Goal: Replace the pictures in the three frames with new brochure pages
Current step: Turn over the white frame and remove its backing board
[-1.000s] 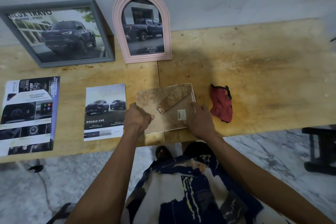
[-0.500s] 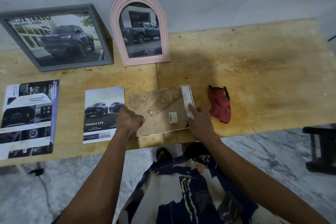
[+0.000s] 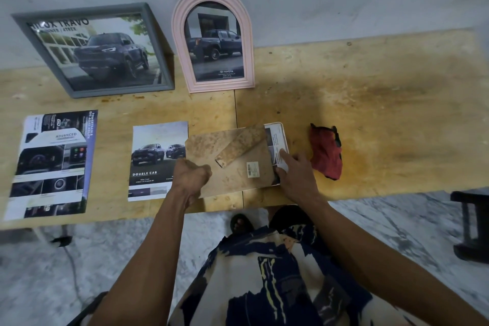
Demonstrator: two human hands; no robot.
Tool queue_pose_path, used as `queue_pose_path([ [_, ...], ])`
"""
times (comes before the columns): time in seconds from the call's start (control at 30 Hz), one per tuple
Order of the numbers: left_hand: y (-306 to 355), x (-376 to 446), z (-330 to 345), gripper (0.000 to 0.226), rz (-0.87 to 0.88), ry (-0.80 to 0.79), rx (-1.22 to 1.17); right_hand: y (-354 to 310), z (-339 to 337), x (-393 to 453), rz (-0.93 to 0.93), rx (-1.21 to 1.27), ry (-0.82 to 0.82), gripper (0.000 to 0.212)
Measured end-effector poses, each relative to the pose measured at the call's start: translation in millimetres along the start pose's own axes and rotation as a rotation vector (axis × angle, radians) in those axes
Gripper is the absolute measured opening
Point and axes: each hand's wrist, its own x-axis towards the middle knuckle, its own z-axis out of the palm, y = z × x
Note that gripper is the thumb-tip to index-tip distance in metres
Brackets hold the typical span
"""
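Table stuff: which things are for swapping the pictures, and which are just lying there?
For the job:
- third frame, face down
- its backing board, gripped by the left hand
- right hand, pressing the frame
- grey frame
- pink arched frame
- Double Cab page
- dashboard page

Just lying about:
- red cloth

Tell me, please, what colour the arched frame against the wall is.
Pale pink; the arched frame shows best in the head view.

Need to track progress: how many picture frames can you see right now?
3: grey frame and pink arched frame leaning against the wall, third frame face down under both hands.
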Motion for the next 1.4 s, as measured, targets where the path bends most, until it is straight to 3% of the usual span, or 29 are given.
queue_pose_path([
  [0.13, -3.2, -4.3, -12.9, 0.027, -0.009, -0.006, -0.038, -3.1, -4.6, -0.1, 0.014, -0.020, -0.048, 0.054],
  [0.23, -4.0, -9.3, -18.8, 0.027, 0.031, -0.015, -0.116, -11.2, -9.9, -3.2, 0.041, 0.063, 0.074, 0.049],
  [0.3, -3.7, -11.8, -21.4, 0.020, 0.068, -0.027, -0.133, -21.2, -16.9, -7.5, 0.050, 0.228, 0.184, 0.042],
  [0.43, -1.9, -15.5, -16.7, 0.014, 0.130, -0.076, -0.117, -45.2, -26.0, -22.6, 0.097, 0.549, 0.135, 0.035],
  [0.47, -0.9, -18.0, -12.4, 0.016, 0.134, -0.085, -0.116, -47.3, -25.3, -25.7, 0.103, 0.588, 0.138, 0.031],
  [0.57, 4.5, -25.5, 5.3, 0.057, 0.118, -0.110, -0.136, -44.2, -29.1, -29.2, 0.187, 0.716, 0.177, 0.032],
  [0.63, 10.5, -31.2, 19.9, 0.056, 0.138, -0.067, -0.135, -36.6, -38.6, -28.7, 0.240, 0.762, 0.217, 0.036],
  [0.8, 34.4, -29.5, 56.0, 0.031, 0.192, -0.076, -0.149, -13.6, -69.8, -12.3, 0.246, 0.728, 0.240, 0.029],
  [0.9, 53.3, -24.7, 78.9, 0.043, 0.199, -0.069, -0.064, -1.7, -95.3, 5.8, 0.281, 0.668, 0.240, 0.023],
  [1.0, 80.8, -20.1, 105.9, 0.043, 0.224, -0.123, -0.003, 13.6, -122.1, 31.1, 0.282, 0.555, 0.277, 0.044],
  [1.23, 132.7, 16.2, 171.7, 0.047, 0.211, -0.113, 0.108, 41.9, -173.0, 91.2, 0.346, 0.577, 0.280, 0.036],
  [1.4, 151.5, 41.5, 209.4, 0.028, 0.144, -0.046, 0.040, 60.0, -186.7, 131.8, 0.371, 0.466, 0.218, 0.033],
])
